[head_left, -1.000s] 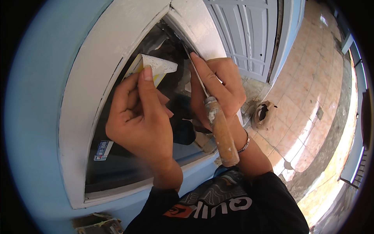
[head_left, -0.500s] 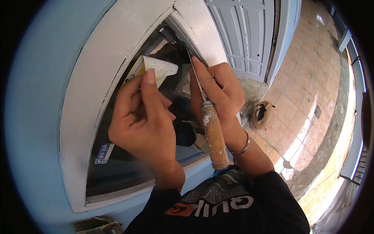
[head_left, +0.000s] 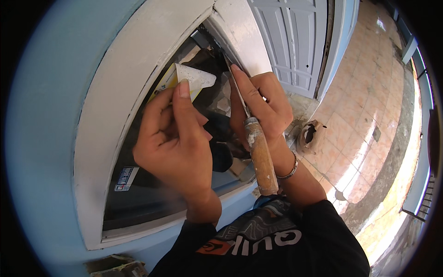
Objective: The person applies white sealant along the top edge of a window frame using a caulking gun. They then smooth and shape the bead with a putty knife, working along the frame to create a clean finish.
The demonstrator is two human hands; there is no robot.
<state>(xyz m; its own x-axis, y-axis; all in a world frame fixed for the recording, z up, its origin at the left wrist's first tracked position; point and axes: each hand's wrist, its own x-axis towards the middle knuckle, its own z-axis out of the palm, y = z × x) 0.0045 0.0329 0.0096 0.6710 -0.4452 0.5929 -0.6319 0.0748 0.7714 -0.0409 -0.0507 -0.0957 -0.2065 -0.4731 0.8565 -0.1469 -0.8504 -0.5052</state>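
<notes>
Window frame [head_left: 102, 124] behind; right hand [head_left: 270, 105] grips tool [head_left: 261, 157], tip unclear.

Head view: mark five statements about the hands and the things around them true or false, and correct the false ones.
1. The right hand holds a tool with a wooden handle. True.
2. The left hand grips a brush. False: it pinches a partly peeled sticker.
3. The frame is white. True.
4. The bracelet is on the left wrist. False: it is on the right.
5. The floor is carpeted. False: it is tiled.
</notes>
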